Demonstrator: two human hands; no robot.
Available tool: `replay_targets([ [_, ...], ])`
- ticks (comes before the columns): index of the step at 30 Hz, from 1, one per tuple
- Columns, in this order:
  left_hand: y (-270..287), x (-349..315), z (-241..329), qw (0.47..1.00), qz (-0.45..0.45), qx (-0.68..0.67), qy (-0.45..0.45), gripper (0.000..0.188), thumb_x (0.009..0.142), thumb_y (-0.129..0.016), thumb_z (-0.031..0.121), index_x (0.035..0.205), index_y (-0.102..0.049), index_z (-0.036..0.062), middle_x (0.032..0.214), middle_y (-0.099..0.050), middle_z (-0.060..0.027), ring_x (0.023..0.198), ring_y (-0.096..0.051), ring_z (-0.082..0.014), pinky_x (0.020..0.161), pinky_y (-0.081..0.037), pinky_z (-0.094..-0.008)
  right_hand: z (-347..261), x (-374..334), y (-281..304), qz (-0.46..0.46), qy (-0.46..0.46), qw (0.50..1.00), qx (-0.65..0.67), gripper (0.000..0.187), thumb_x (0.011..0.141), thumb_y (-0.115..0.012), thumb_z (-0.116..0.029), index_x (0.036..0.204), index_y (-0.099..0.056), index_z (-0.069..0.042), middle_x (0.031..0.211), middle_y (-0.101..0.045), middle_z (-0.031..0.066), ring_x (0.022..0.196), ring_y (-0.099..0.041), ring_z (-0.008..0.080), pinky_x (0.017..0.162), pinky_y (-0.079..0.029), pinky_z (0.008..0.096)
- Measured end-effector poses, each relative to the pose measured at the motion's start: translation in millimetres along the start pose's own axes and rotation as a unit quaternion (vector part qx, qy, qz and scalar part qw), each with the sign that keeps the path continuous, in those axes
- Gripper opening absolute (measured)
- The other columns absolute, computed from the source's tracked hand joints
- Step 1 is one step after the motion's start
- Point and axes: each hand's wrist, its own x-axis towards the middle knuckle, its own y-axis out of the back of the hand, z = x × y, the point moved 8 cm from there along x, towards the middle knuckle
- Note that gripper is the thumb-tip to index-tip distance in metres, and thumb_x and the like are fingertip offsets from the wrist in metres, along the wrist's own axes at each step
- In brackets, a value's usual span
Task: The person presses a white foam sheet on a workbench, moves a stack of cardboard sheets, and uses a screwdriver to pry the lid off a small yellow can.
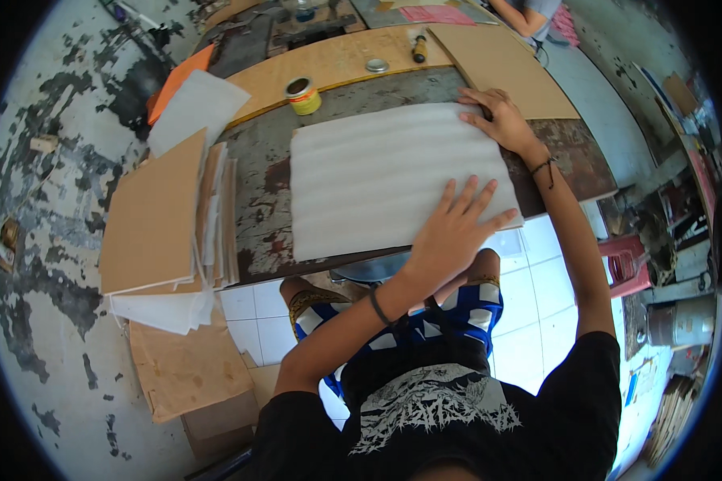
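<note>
1. A white foam sheet [361,180] lay on the dark, scuffed table [261,188], along the edge nearest the seated person
2. The left hand [448,242] was palm down on the sheet, towards its near right part, with the fingers spread wide
3. The right hand [505,124] was at the far right corner of the sheet, thumb and fingers parted; from where I stood I could not tell whether the fingertips were pinching the edge
4. Beyond the sheet, to the left, stood an open yellow and red can [303,101]
5. Farther back, a round lid [376,66] and a small yellow and dark bottle [419,50] were on a long wooden board [337,58]
6. A brown panel [509,76] lay beyond the right hand
7. At the table's left end leaned a stack of brown boards [152,220]
8. At the far right, another person's arm [521,16] showed, and lower down stood a red stool [630,268]
</note>
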Motion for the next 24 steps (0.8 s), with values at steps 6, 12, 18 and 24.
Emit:
replay_targets([
  [6, -4.4, 1.3, -0.1, 1.000, -0.003, -0.017, 0.012, 0.053, 0.098, -0.052, 0.026, 0.150, -0.045, 0.0325, 0.159, -0.036, -0.0149, 0.144, -0.038, -0.0394, 0.119, -0.027, -0.0565, -15.4, -3.2, 17.7, 0.058, 0.006, 0.998, 0.022, 0.049, 0.092, -0.070, -0.027, 0.136, -0.059, -0.008, 0.121, -0.070, 0.0098, 0.115, -0.062, 0.0308, 0.105, -0.044, 0.0411],
  [12, -2.2, 2.2, 0.8, 1.000, 0.009, 0.017, -0.010, 0.052, 0.099, -0.052, 0.025, 0.150, -0.045, 0.0267, 0.157, -0.037, -0.0192, 0.144, -0.038, -0.0399, 0.119, -0.027, -0.0559, -17.8, -7.7, 13.0, 0.039, 0.008, 0.999, 0.034, 0.047, 0.096, -0.066, -0.019, 0.140, -0.056, -0.006, 0.122, -0.070, 0.0123, 0.119, -0.061, 0.0322, 0.103, -0.045, 0.0400],
  [18, 21.4, -0.7, 4.8, 0.993, 0.107, -0.014, -0.047, 0.040, 0.089, -0.062, 0.012, 0.128, -0.058, 0.0039, 0.126, -0.054, -0.0175, 0.119, -0.054, -0.0352, 0.111, -0.041, -0.0493, 28.5, -17.4, 42.7, 0.163, -0.113, 0.969, 0.145, 0.040, 0.104, -0.056, -0.023, 0.139, -0.053, -0.005, 0.116, -0.073, 0.0143, 0.105, -0.070, 0.0255, 0.092, -0.053, 0.0382],
  [24, 93.7, 8.8, 3.0, 0.966, 0.247, 0.044, -0.070, 0.028, 0.083, -0.068, 0.006, 0.110, -0.066, 0.0011, 0.106, -0.059, -0.0119, 0.102, -0.061, -0.0284, 0.094, -0.052, -0.0442, 67.1, -32.7, 56.0, 0.246, -0.184, 0.927, 0.215, 0.045, 0.107, -0.052, -0.028, 0.143, -0.048, -0.002, 0.118, -0.072, 0.0143, 0.107, -0.067, 0.0240, 0.093, -0.052, 0.0355],
])
